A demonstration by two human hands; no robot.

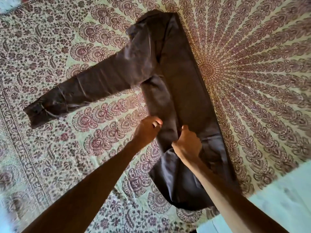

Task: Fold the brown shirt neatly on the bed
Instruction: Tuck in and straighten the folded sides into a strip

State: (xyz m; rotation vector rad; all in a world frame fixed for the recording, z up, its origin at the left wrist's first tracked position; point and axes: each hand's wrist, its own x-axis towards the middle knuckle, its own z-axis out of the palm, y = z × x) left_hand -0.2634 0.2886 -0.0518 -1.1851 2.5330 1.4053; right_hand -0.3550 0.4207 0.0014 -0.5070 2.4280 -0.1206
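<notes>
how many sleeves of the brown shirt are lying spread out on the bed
1. One sleeve stretches out to the left across the patterned bedspread. The other may be folded into the long body strip and hidden.

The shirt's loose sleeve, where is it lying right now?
In the head view, the sleeve stretches out flat to the left of the folded brown shirt, on the patterned bedspread, up and left of the left hand.
</notes>
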